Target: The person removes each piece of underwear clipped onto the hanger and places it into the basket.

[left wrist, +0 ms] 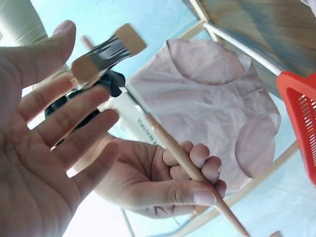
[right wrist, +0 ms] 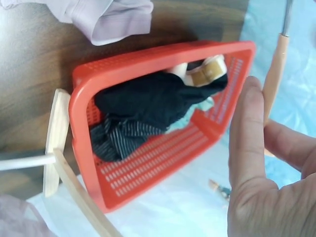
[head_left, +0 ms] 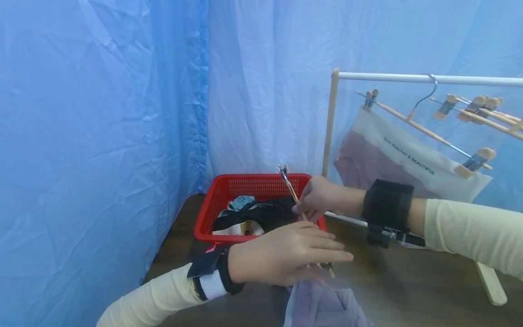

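Observation:
My right hand [head_left: 320, 198] holds a wooden clip hanger [head_left: 291, 188] by its bar, over the right side of the red basket. In the left wrist view the right thumb and fingers close round the hanger bar [left wrist: 173, 148]. My left hand [head_left: 286, 252] is nearer to me, its fingers extended beside the hanger's near end. A metal clip with wooden pads [left wrist: 108, 53] sits at that end, close to the left fingers; I see no grip on it. Below the hands a lilac garment [head_left: 323, 306] lies on the table.
The red basket [right wrist: 163, 57] holds dark, striped and light-blue cloth. To the right a rack [head_left: 330, 122] carries a clip hanger with a pink and white garment [head_left: 392, 154] and further clip hangers [head_left: 478, 109]. Blue curtains [head_left: 102, 113] hang at the left and back.

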{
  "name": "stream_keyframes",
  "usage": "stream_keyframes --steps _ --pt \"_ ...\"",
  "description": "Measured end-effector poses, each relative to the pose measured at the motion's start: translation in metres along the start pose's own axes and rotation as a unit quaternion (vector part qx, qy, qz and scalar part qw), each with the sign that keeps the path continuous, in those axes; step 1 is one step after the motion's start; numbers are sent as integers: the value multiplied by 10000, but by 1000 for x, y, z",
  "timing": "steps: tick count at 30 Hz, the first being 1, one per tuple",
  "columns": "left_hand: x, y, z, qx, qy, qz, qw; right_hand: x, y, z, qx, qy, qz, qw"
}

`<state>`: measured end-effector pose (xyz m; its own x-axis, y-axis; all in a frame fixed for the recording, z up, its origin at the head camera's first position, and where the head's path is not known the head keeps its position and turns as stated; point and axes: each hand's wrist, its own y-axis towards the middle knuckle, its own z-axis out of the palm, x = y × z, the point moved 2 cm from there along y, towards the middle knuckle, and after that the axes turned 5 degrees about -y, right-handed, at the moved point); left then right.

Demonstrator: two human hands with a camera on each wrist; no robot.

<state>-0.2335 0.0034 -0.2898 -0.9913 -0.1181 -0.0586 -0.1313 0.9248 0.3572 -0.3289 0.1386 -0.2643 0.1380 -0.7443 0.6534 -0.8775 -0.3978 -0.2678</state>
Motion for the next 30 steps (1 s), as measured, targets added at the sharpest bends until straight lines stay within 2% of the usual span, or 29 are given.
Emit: stream_keyframes --steps 2,6,8,10,11,13,15,17,20,23,30 --pt "0 -3 -3 -288 201 -26 9994 2 -2 -3 -53 -68 -18 10000" --pt "1 -12 -11 -1158 377 -244 9923 5 -6 -13 -97 -113 -177 9997" --pt "3 -16 -12 -1513 392 -527 9863 6 -8 -17 -108 -82 -218 9997" --pt "6 -19 -9 -1562 270 -1018 9821 8 -10 -22 -98 56 -165 9998" --pt "8 -21 -6 -1461 191 -1300 9805 10 -10 -23 -91 83 -117 9999" --pt "13 -24 5 -1067 -64 -1856 9768 12 -11 -27 -78 155 11 9998" --pt "19 -28 21 -509 -363 -2329 9705 14 -12 -29 -55 217 63 9997" --pt "24 -32 39 95 -513 -2600 9642 15 -12 -32 -34 175 57 9998" --pt "29 -39 67 844 -604 -2719 9567 15 -12 -35 -39 113 64 9999" --pt "31 -45 90 1370 -605 -2750 9497 15 -13 -38 -81 99 96 9999" --pt "33 -59 125 1946 -828 -2903 9333 11 -19 -42 -218 91 -48 9997"
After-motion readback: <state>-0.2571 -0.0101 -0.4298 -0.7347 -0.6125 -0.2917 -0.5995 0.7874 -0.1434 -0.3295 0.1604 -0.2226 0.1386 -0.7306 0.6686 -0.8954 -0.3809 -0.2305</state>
